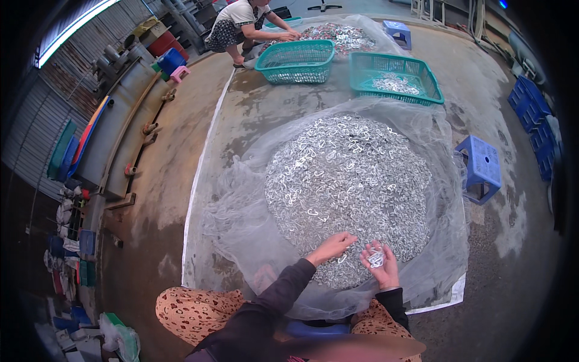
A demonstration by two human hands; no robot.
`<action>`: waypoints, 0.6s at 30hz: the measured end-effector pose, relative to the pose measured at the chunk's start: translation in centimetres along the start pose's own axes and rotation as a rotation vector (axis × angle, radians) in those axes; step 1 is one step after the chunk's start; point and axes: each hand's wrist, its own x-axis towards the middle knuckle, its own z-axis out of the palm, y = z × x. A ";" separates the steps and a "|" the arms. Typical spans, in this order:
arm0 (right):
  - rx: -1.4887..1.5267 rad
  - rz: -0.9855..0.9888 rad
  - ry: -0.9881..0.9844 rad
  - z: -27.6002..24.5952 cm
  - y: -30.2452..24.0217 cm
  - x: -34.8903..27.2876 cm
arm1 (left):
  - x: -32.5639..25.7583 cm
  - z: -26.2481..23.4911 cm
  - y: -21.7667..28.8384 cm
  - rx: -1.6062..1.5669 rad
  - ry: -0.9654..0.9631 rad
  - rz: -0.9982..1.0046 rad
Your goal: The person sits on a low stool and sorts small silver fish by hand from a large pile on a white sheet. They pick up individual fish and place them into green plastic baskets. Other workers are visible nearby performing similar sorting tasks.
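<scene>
A broad pile of small silver metal pieces (356, 181) is spread over a sheer white net (241, 205) in front of me. Many of the larger ones look like carabiner hooks. My right hand (386, 268) is cupped, palm up, at the near right part of the pile, with several silver carabiner-shaped hooks (376, 258) in it. Just left of it, my left hand (333, 247) reaches low over the pile, thumb and fingers pinched together. Whatever may be between those fingertips is too small to make out.
Beyond the pile stand a green basket (295, 75) and a green crate (437, 90) with some silver pieces (395, 83). A co-worker (241, 24) bends over another, coloured pile (344, 37). Blue stools (484, 163) stand to the right; a metal tank (129, 90) runs along the left.
</scene>
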 end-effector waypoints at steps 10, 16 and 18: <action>-0.098 0.075 -0.056 0.9 0.9 -0.1 | -2.3 5.1 6.4 0.735 -0.134 0.476; 0.064 -0.032 -0.035 0.1 0.6 -0.2 | -3.0 6.6 7.6 0.675 0.120 0.812; 0.106 -0.088 0.030 0.0 -0.2 -0.4 | -2.7 6.3 6.5 0.541 0.166 0.727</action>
